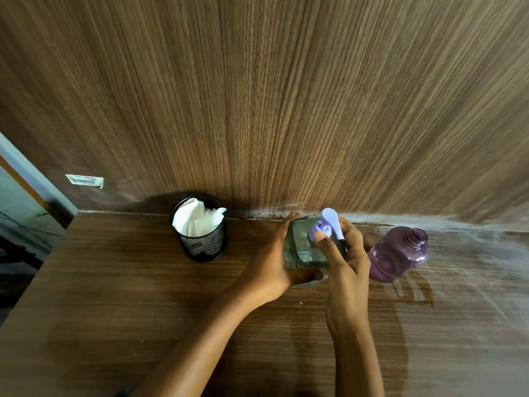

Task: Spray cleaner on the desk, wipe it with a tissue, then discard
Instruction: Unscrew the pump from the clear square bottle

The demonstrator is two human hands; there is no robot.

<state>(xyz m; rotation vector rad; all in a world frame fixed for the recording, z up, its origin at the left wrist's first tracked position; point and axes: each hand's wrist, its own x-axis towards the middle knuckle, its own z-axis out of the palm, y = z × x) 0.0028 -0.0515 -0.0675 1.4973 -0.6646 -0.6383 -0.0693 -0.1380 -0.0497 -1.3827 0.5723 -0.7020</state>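
At the far left of the brown wood-grain desk point(114, 282), close to the wall panel, stands a black wire-mesh cup point(203, 239) stuffed with crumpled white tissues point(194, 219). None has been pulled out for wiping, as far as can be seen, so the wipe and the discard look to be still ahead.

Moving right, the left hand point(272, 267) is wrapped around the side of a clear, square-shouldered glass pump bottle point(303, 250) — fingers curled behind it, thumb lying along its near lower edge — steadying it upright on the desk near the back wall. The right hand point(343, 259) is closed over the bottle's pale lilac plastic pump head point(329, 224), thumb laid on top of the pump collar and the other fingers folded round the far side, under the nozzle. Whether the pump is being pressed or only gripped cannot be told.

Just beside the right hand stands a translucent purple plastic bottle point(398, 253), uncapped, its mouth open. Right of it the desk and the foot of the wall show a pale, streaky haze; it may be dust, glare or spray residue — I cannot say which.

By my judgement the task sits at its first step: the cleaner is in hand, no wet patch shows plainly in front of the person, and spraying, wiping and throwing away all remain.
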